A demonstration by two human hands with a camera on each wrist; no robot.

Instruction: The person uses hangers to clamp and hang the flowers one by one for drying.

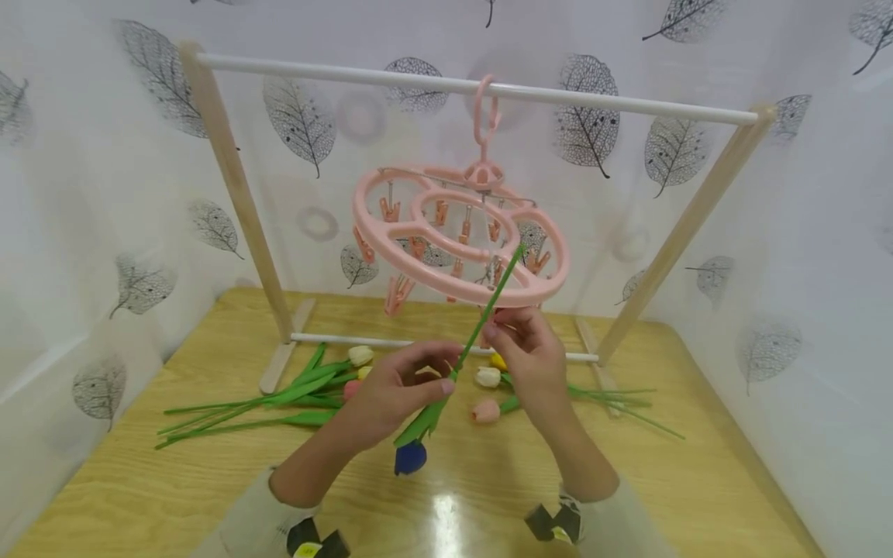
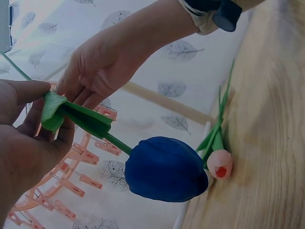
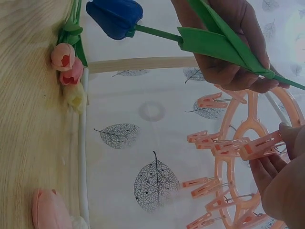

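Observation:
My left hand (image 1: 401, 395) pinches the green stem of a blue artificial tulip (image 2: 164, 169), its bloom hanging low and its bare stem end slanting up across the rim of a pink round clip hanger (image 1: 460, 291). A pink clothespin (image 3: 261, 144) on that hanger is pinched between the thumb and fingers of my right hand (image 1: 533, 356). In the right wrist view the clothespin's jaws look closed, apart from the tulip. Several other pink clips dangle from the hanger's rings.
The hanger hooks over the white bar (image 1: 593, 97) of a wooden-legged rack. Several tulips lie on the wooden table: one bunch with green stems (image 1: 230, 411) at left, another with a pink bloom (image 1: 486, 411) at right. A leaf-patterned curtain stands behind.

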